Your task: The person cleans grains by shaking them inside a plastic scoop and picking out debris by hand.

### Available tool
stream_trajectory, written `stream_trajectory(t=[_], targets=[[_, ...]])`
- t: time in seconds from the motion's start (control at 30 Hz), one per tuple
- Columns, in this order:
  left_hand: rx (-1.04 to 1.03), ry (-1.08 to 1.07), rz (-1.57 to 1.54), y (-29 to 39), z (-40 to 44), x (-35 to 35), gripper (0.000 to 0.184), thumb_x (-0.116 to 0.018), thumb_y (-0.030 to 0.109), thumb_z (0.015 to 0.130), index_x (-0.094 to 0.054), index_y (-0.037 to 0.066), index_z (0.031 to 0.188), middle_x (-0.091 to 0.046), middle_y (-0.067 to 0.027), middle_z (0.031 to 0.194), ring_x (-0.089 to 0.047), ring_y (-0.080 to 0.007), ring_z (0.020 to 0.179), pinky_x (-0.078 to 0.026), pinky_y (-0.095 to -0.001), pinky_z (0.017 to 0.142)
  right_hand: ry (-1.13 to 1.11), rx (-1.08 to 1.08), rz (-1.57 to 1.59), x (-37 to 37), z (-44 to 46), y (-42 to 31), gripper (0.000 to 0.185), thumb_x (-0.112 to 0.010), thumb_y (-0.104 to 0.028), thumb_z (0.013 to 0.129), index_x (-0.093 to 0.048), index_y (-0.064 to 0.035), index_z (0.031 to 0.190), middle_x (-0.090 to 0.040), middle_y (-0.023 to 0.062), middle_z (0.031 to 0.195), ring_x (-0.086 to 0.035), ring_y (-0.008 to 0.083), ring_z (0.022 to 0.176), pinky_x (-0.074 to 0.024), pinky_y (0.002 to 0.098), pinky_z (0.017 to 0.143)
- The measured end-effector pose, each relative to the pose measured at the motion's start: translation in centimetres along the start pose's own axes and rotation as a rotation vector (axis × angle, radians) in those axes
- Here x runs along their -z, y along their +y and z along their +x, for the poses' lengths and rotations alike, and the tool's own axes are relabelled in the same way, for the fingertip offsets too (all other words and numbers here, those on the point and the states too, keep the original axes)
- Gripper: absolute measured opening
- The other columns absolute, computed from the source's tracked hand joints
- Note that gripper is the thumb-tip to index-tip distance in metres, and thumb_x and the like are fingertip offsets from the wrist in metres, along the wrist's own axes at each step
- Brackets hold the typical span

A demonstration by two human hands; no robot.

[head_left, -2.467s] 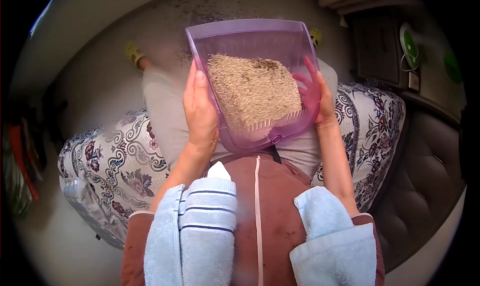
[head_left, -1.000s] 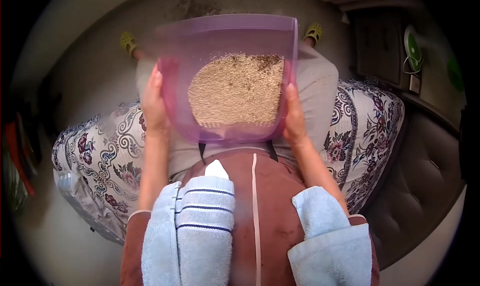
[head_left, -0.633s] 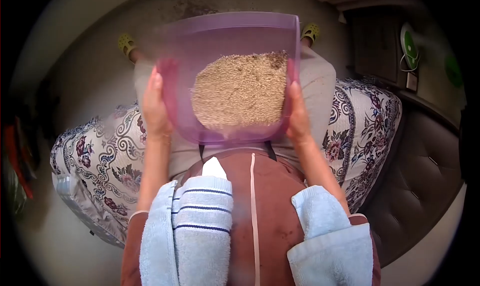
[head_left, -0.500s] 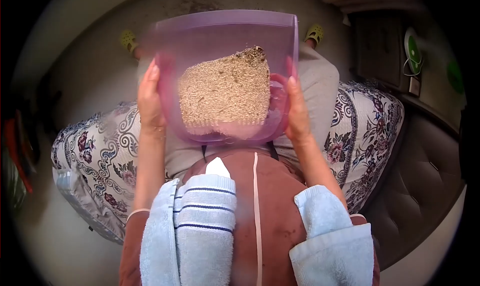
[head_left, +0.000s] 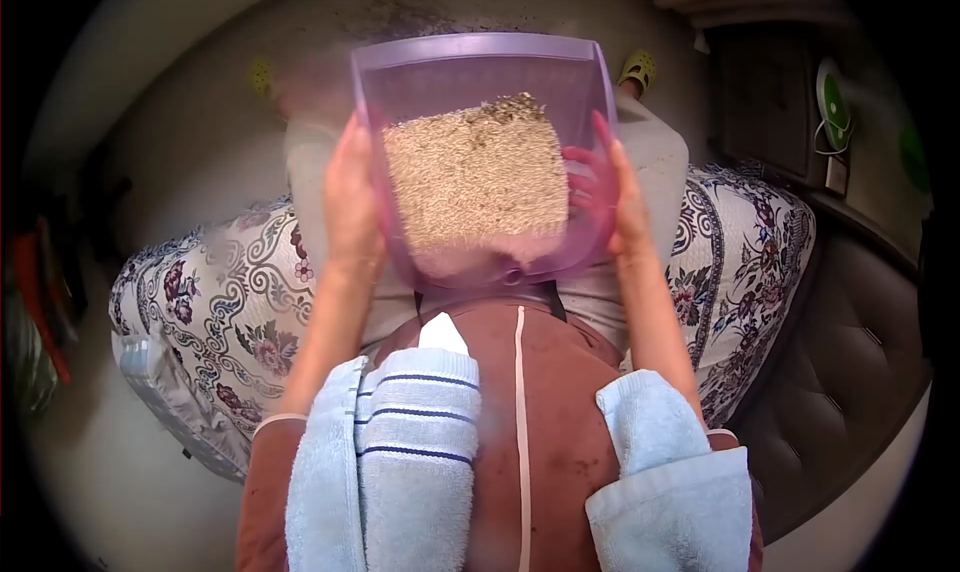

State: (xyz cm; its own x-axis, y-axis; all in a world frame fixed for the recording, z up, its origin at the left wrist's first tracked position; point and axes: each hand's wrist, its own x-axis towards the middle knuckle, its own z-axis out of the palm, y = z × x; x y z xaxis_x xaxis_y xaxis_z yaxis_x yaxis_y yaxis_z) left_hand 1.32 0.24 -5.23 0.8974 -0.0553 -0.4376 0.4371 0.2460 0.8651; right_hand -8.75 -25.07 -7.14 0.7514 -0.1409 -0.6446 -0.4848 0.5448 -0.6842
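Note:
A translucent purple tray point(head_left: 480, 48) is held up over my lap. Pale grain point(head_left: 475, 177) lies heaped in it, with darker bits gathered at the heap's far edge. My left hand point(head_left: 355, 197) grips the tray's left side, thumb up along the wall and somewhat blurred. On the right side, my right hand point(head_left: 625, 202) holds the tray, its fingers showing pink through the plastic beneath. A blue towel point(head_left: 415, 472) with dark stripes hangs down my brown top point(head_left: 550, 422), and its other end lies on the right.
Patterned bedding point(head_left: 245, 312) spreads on both sides of my legs. A dark padded headboard point(head_left: 840, 372) stands at the right. Further back are a dark cabinet point(head_left: 765, 102) and a green and white object point(head_left: 832, 102). Dark bits point(head_left: 400, 17) are scattered on the floor.
The tray and both hands have shifted left and then back right. Inside, the grain has slid about, and its dark bits have moved from the right corner toward the middle of the far edge.

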Motion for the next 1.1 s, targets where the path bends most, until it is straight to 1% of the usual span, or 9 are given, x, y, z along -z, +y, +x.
stream_trajectory(t=[0.1,0.23,0.47,0.57,0.63,0.73,0.87,0.97,1.1], targets=[[-0.085,-0.043,-0.152,-1.5,-3.3,-3.5,0.044,-0.036,0.017,0.102,-0.036,-0.006,0.139,-0.044,-0.0154,0.140,-0.044,-0.0206,0.127,-0.033,-0.0313,0.109,-0.097,0.008,0.072,3.4,0.6,-1.2,0.061,-0.036,-0.046,0.098,-0.022,-0.0179,0.150,-0.044,0.0146,0.136,-0.051,0.0253,0.119,-0.0454,0.0347,0.097],[-0.062,-0.145,-0.107,-2.0,0.1,3.6,0.046,-0.032,0.018,0.102,-0.030,-0.005,0.142,-0.038,-0.0194,0.144,-0.039,-0.0275,0.132,-0.027,-0.0387,0.113,-0.106,0.363,-0.156,-1.1,-0.8,2.4,0.060,-0.032,-0.036,0.101,-0.016,-0.0049,0.150,-0.017,0.0089,0.156,-0.014,0.0210,0.144,-0.0083,0.0330,0.116],[-0.025,-0.059,-0.126,-1.3,-0.9,-0.9,0.044,-0.037,0.016,0.101,-0.036,-0.007,0.139,-0.045,-0.0173,0.138,-0.047,-0.0218,0.125,-0.036,-0.0320,0.107,-0.013,-0.042,-0.034,1.5,0.4,-1.2,0.060,-0.038,-0.047,0.098,-0.024,-0.0197,0.150,-0.049,0.0146,0.129,-0.052,0.0262,0.117,-0.0469,0.0397,0.096],[-0.051,-0.017,-0.119,-1.5,-2.7,-2.0,0.045,-0.035,0.017,0.101,-0.034,-0.007,0.140,-0.044,-0.0173,0.139,-0.044,-0.0242,0.127,-0.032,-0.0350,0.110,-0.106,0.083,0.115,2.3,0.1,-0.8,0.059,-0.037,-0.046,0.098,-0.024,-0.0197,0.150,-0.046,0.0171,0.136,-0.049,0.0274,0.121,-0.0453,0.0395,0.099],[-0.028,-0.009,-0.098,-1.3,-1.7,0.9,0.046,-0.034,0.016,0.101,-0.032,-0.006,0.141,-0.042,-0.0194,0.141,-0.042,-0.0270,0.130,-0.028,-0.0383,0.112,-0.081,0.264,-0.062,-0.5,-0.6,0.7,0.062,-0.036,-0.041,0.099,-0.021,-0.0091,0.150,-0.023,0.0139,0.154,-0.022,0.0254,0.142,-0.0185,0.0349,0.115],[0.017,-0.109,-0.129,-0.7,1.6,5.6,0.046,-0.034,0.017,0.101,-0.032,-0.005,0.141,-0.041,-0.0211,0.141,-0.040,-0.0293,0.132,-0.028,-0.0402,0.113,-0.071,0.396,-0.193,-4.0,-1.8,3.4,0.059,-0.037,-0.035,0.101,-0.022,-0.0024,0.148,-0.025,0.0106,0.153,-0.020,0.0216,0.142,-0.0117,0.0307,0.115],[-0.047,-0.074,0.028,-0.5,0.5,1.2,0.045,-0.036,0.016,0.101,-0.033,-0.006,0.141,-0.043,-0.0188,0.140,-0.044,-0.0243,0.128,-0.033,-0.0346,0.110,-0.012,0.076,-0.041,-0.4,0.1,0.7,0.060,-0.039,-0.049,0.097,-0.023,-0.0263,0.150,-0.048,0.0128,0.125,-0.056,0.0218,0.103,-0.0496,0.0322,0.084],[-0.075,-0.061,-0.147,-1.9,-2.8,-3.7,0.047,-0.037,0.020,0.102,-0.035,-0.007,0.140,-0.047,-0.0143,0.138,-0.044,-0.0202,0.127,-0.032,-0.0291,0.107,-0.117,0.018,0.024,4.2,0.6,-1.5,0.063,-0.038,-0.048,0.097,-0.022,-0.0193,0.151,-0.044,0.0151,0.136,-0.052,0.0252,0.116,-0.0448,0.0360,0.095],[-0.076,-0.075,-0.155,-2.2,-0.7,0.9,0.046,-0.032,0.017,0.101,-0.030,-0.006,0.141,-0.039,-0.0203,0.143,-0.040,-0.0268,0.132,-0.028,-0.0374,0.113,-0.015,0.318,-0.197,0.3,-1.0,0.4,0.064,-0.037,-0.046,0.098,-0.021,-0.0127,0.150,-0.032,0.0135,0.149,-0.035,0.0257,0.134,-0.0276,0.0366,0.111]])
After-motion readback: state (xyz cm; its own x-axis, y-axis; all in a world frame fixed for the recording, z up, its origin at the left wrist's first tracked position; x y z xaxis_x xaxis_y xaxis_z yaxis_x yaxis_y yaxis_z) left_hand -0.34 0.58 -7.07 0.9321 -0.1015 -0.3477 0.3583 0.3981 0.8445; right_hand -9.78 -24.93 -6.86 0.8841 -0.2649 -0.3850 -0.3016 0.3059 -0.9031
